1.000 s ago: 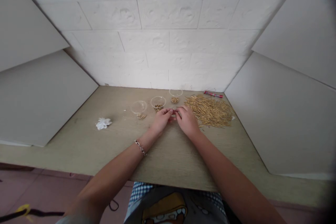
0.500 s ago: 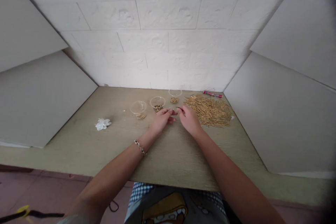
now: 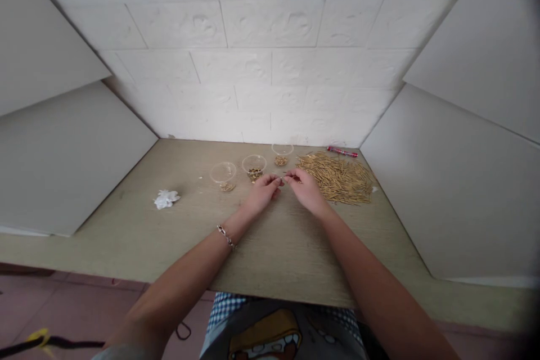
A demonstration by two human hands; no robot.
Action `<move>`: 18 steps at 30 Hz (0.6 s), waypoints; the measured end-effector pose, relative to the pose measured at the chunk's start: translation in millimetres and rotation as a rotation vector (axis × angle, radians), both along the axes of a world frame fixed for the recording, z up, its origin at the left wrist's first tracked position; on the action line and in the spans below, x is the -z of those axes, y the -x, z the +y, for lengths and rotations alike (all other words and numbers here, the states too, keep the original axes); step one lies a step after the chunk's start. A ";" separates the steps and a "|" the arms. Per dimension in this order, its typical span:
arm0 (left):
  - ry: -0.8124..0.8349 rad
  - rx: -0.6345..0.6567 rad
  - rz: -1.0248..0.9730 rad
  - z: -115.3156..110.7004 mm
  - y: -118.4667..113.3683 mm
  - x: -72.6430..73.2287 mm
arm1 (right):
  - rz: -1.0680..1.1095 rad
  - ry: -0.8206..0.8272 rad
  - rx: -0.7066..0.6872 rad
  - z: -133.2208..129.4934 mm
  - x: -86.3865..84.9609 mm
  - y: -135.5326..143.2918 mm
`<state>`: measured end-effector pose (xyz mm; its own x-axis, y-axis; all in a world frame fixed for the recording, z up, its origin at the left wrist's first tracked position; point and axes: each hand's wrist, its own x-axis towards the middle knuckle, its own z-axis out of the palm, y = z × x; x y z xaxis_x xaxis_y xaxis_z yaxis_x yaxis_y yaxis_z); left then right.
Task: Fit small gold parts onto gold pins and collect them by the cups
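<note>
My left hand [image 3: 264, 190] and my right hand [image 3: 304, 187] meet fingertip to fingertip above the middle of the table. Both are closed in a pinch. A tiny pale piece shows between the fingertips, too small to name. A thin gold-coloured stick, like those in the pile, seems to lie in my right fingers. Right beside that hand spreads a large pile of thin gold-coloured sticks [image 3: 341, 180]. Just beyond my left hand stands a clear round tub [image 3: 254, 164] with small dark and gold pieces, partly hidden by the fingers.
Two more clear tubs, a left one [image 3: 223, 172] and a back one [image 3: 282, 149], hold small gold-coloured pieces. Crumpled white tissue [image 3: 166, 198] lies at the left. A red tube-shaped packet [image 3: 342, 151] rests behind the pile. Grey panels and a white wall [image 3: 253, 73] enclose the table [image 3: 278, 259].
My hands have come closer together, and their fingertips now meet. The left fingers have curled in more. The tubs, pile and tissue have stayed in place.
</note>
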<state>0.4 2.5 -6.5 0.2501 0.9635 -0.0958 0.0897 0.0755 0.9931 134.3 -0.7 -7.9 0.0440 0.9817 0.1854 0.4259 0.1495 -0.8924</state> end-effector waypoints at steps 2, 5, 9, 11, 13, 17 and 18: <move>-0.013 0.010 0.015 0.0 0.4 -0.9 | 0.000 0.004 0.003 -0.3 -0.8 -0.1; -0.031 0.021 0.042 0.1 0.9 -2.3 | 0.005 0.005 -0.012 -0.5 -1.7 -0.4; -0.044 0.012 0.066 1.3 1.3 -1.5 | 0.033 0.010 -0.019 -0.4 -1.8 -0.9; -0.055 0.013 0.077 1.5 1.7 -1.1 | 0.037 0.012 -0.015 -0.4 -1.9 -0.8; -0.070 0.012 0.094 1.2 2.0 -1.6 | 0.036 0.013 -0.010 -0.6 -2.1 -0.6; -0.092 0.013 0.129 0.0 2.5 -3.8 | 0.043 0.010 -0.013 -0.4 -1.9 -0.9; -0.095 0.011 0.136 -0.1 2.6 -4.2 | 0.043 0.010 -0.017 -0.1 -1.6 -1.1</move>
<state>-2.2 2.5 -2.3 0.2519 0.9670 -0.0381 0.2244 -0.0201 0.9743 135.3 -0.8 -6.3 0.0349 0.9842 0.1737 0.3844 0.1472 -0.9114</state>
